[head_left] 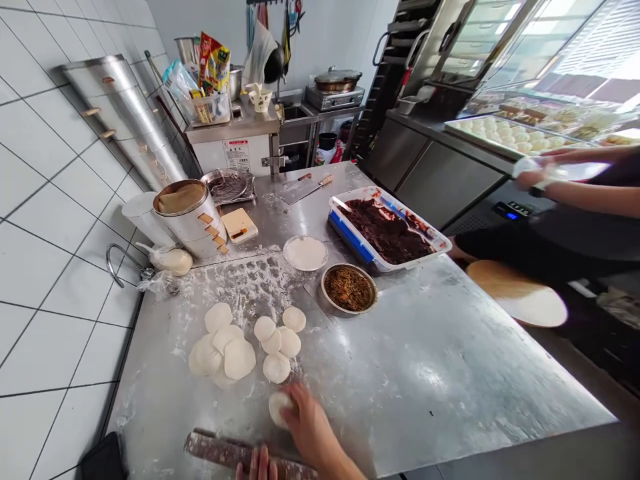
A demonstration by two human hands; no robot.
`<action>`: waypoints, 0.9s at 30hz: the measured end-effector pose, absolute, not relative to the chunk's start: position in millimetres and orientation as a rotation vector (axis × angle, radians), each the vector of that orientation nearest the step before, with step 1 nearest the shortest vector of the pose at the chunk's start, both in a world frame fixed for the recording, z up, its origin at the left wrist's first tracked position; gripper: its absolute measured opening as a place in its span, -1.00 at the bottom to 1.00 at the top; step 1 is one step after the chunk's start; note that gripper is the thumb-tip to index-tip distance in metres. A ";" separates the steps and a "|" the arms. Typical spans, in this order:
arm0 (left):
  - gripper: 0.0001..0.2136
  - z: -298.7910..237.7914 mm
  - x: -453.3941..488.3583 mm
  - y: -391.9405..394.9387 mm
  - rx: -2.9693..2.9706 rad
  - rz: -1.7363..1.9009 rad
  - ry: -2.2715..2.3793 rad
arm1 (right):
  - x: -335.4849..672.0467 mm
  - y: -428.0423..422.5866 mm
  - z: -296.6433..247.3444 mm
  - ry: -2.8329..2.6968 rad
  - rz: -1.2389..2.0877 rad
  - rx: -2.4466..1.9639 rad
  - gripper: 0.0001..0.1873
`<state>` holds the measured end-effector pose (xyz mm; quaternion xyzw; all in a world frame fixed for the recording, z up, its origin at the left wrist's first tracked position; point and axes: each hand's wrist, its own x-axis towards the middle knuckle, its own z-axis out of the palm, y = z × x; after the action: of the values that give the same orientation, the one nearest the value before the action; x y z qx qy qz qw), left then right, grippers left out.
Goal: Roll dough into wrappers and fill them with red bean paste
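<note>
My right hand [311,425] is at the near edge of the floured steel table [450,373], fingers closed on a small round dough piece [279,407]. Only the fingertips of my left hand [258,466] show at the bottom edge, draped over a flour-dusted wooden rolling pin [225,452] that lies across the table just left of the dough piece. Just beyond lie flattened dough discs: one overlapping pile [223,352] to the left, several smaller rounds [278,341] to its right.
A metal bowl of brown filling [349,288], a flour dish [305,253] and a white tub of dark paste [387,230] stand mid-table. A steel canister [187,213] and bagged dough [173,260] sit left. A co-worker's hands [543,175] work at right above a round stool [517,293].
</note>
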<state>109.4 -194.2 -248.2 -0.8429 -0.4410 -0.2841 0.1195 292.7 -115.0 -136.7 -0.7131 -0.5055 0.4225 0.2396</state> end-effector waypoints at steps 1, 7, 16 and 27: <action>-0.11 -238.7 115.7 -186.4 -2.532 -0.750 -1.325 | 295.5 -137.4 -140.2 -1.386 1.188 -1.976 -0.82; -0.11 -213.6 125.8 -182.2 -2.800 -0.398 -1.248 | 312.9 -172.3 -157.2 -1.380 1.230 -1.995 -0.85; -0.13 -197.7 146.3 -180.3 -2.888 -0.208 -1.244 | 318.1 -182.4 -156.5 -1.317 1.138 -2.065 -0.76; -0.10 -203.1 150.8 -189.7 -2.870 -0.221 -1.180 | 322.1 -184.6 -162.0 -1.280 1.087 -2.054 -0.75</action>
<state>150.8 -189.7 -203.1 -0.9225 -0.3792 -0.0709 0.0156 322.1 -184.6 -162.0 -0.7513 -0.4680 0.3975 0.2417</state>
